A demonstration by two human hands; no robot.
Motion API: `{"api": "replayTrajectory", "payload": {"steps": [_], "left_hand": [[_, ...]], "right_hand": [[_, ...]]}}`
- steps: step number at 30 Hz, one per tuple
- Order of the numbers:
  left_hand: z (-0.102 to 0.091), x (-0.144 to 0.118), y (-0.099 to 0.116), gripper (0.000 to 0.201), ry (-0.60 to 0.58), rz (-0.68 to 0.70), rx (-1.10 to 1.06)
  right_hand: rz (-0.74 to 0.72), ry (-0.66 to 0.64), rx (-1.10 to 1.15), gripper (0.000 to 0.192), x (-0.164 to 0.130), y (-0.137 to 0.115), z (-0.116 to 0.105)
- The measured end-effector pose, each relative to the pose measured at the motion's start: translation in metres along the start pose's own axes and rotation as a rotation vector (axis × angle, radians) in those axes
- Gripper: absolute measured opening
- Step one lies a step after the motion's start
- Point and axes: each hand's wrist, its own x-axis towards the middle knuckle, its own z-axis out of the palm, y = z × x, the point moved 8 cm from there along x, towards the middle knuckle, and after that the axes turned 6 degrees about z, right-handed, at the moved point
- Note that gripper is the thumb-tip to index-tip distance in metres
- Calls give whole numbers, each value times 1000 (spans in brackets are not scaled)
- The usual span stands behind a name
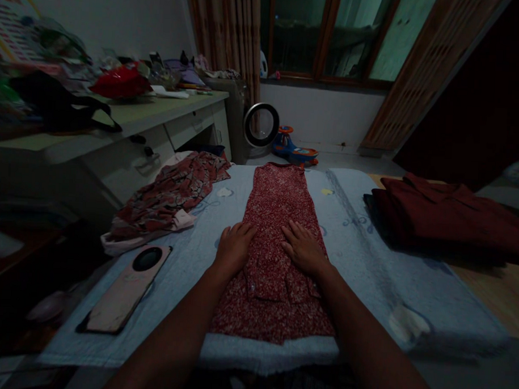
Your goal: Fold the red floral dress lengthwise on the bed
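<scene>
A red patterned garment (278, 218) lies lengthwise, folded narrow, on a light blue blanket (359, 260). My left hand (234, 246) rests flat on the garment's left edge, fingers slightly curled. My right hand (302, 247) presses flat on its right side, fingers spread a little. Neither hand grips anything. Both forearms reach in from the bottom of the view.
A crumpled floral garment (170, 197) lies at the left of the blanket, a pink phone (126, 289) nearer me. Folded dark red clothes (446, 215) sit at the right. A cluttered desk (130, 119) stands left; a ride-on toy (293, 147) and a fan (261, 125) are beyond.
</scene>
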Motion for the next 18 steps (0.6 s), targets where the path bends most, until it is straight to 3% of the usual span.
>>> {"api": "replayTrajectory", "payload": {"steps": [5, 10, 14, 18], "left_hand": [[-14, 2, -3, 38, 96, -68, -1], [-19, 6, 21, 26, 199, 102, -180], [-7, 7, 32, 18, 58, 179, -271], [0, 7, 22, 23, -49, 118, -217]], "right_hand": [[-13, 16, -6, 59, 1, 1, 2], [-19, 30, -8, 59, 1, 1, 2], [-8, 32, 5, 58, 0, 1, 0], [-4, 21, 2, 59, 0, 0, 0]]}}
